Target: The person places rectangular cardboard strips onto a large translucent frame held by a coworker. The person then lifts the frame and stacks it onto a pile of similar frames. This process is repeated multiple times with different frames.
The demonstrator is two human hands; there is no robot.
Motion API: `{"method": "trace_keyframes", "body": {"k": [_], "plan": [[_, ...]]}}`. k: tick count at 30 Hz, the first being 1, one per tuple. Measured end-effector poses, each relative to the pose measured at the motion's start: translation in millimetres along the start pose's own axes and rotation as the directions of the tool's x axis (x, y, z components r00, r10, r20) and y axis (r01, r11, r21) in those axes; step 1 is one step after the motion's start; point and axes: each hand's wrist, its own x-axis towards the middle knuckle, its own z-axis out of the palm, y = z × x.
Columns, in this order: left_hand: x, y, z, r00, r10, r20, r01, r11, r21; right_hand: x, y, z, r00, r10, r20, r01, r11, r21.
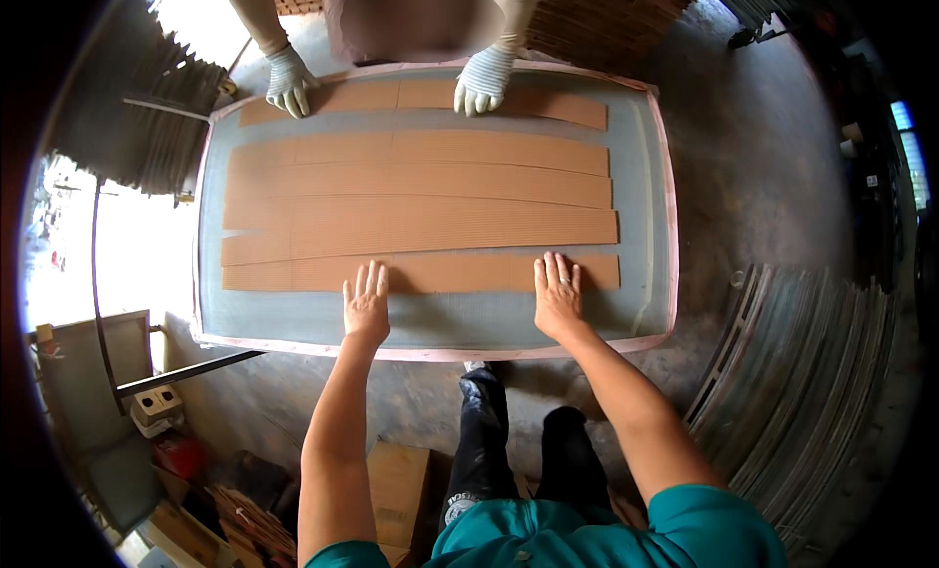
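Note:
Brown cardboard strips lie lengthwise on a large framed mesh screen with a pinkish taped rim. My left hand rests flat, fingers stretched, on the near edge of the nearest cardboard strip. Farther right along that same edge lies my right hand, also flat with fingers out and a ring showing. Beyond sits a wide cardboard piece made up of several bands with thin lines between them. At the far side, a co-worker's two gloved hands touch the farthest cardboard strip.
Stacked thin panels stand at the right, with another stack at the far left. A dark metal bar runs beside the screen's near left corner. Near my legs is a cardboard box. Brown stacked material rises behind the co-worker.

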Motion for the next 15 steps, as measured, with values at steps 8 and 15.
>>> {"method": "trace_keyframes", "body": {"k": [8,15], "plan": [[59.4,-28.5,-35.0,0.972,0.098,-0.212,-0.103,0.995,-0.015,51.1,9.3,-56.3,0.981,-0.157,-0.113,0.150,0.986,-0.068],[80.3,-46.1,-22.3,0.982,0.116,0.146,-0.108,0.992,-0.063,64.0,15.6,-28.9,0.983,-0.185,0.021,0.186,0.980,-0.068]]}}
